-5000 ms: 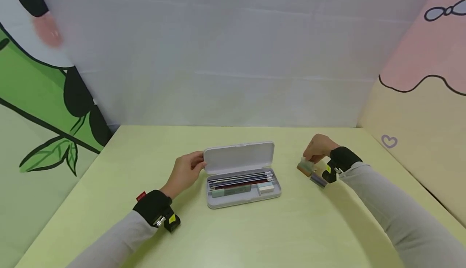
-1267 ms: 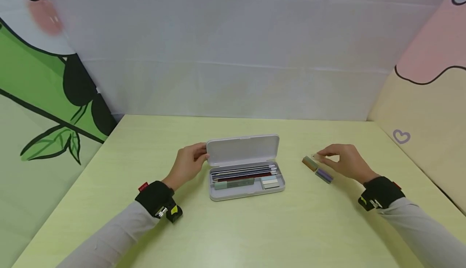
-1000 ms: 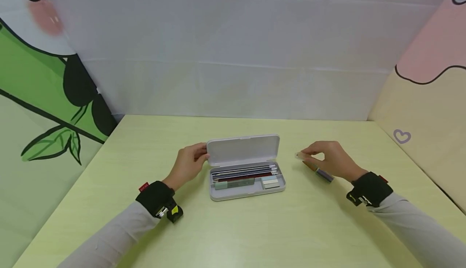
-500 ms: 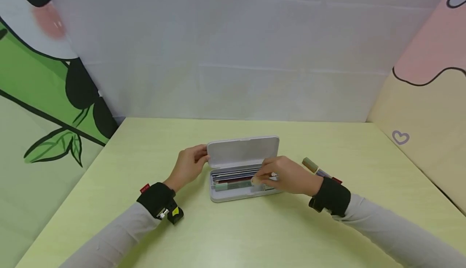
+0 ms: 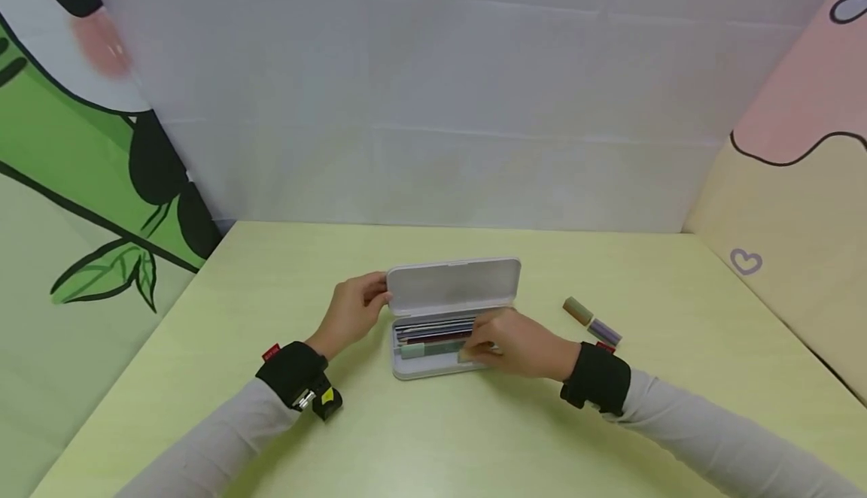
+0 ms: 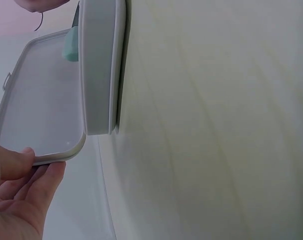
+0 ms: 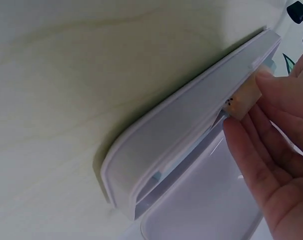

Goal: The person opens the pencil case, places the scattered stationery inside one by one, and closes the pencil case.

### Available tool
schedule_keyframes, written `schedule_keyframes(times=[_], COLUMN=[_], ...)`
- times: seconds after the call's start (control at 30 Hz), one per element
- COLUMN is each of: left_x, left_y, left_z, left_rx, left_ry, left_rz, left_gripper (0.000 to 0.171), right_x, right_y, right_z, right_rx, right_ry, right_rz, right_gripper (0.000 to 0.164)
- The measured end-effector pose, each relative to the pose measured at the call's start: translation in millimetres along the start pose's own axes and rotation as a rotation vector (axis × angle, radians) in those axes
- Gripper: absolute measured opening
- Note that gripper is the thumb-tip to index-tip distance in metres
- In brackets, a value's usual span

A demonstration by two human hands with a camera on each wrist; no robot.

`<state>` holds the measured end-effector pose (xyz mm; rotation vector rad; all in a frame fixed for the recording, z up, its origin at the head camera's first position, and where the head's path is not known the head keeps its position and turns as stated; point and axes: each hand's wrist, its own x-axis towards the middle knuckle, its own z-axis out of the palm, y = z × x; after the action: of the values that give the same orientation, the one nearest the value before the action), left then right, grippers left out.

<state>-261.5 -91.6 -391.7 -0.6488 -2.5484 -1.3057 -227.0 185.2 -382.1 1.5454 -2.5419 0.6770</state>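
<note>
A pale grey pencil case (image 5: 427, 366) lies on the table with its lid (image 5: 454, 287) raised. My left hand (image 5: 351, 311) pinches the lid's left edge between thumb and fingers, plain in the left wrist view too. Inside lie several pencils (image 5: 433, 329) and a grey-green stick (image 5: 433, 349) with a mint end. Over the case's right half, my right hand (image 5: 518, 341) pinches a small tan block (image 7: 243, 100) with dark specks, at the case's front rim. The white blocks in the right compartment are hidden behind this hand.
To the right of the case, a green-brown stick (image 5: 577, 310) and a purple stick (image 5: 604, 332) lie end to end on the yellow table (image 5: 406, 438), near my right wrist. A pale sheet (image 5: 433, 107) stands behind the table.
My right hand has picked up the small block beside the coloured sticks and carried it left to the case, then lower over its right part. My left hand stays on the lid.
</note>
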Motion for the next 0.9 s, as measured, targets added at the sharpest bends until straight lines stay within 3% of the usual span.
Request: schedule_keyframes(times=[0.9], left_x=[-0.3], left_y=[3.3], left_z=[-2.0], left_rx=[0.005], left_ry=[-0.009], left_rz=[-0.038], left_gripper=[0.03], right_x=[-5.0], right_y=[-1.0], right_z=[-1.3], right_rx=[0.039], right_ry=[-0.054], right_rz=[0.106], right_gripper=[0.025])
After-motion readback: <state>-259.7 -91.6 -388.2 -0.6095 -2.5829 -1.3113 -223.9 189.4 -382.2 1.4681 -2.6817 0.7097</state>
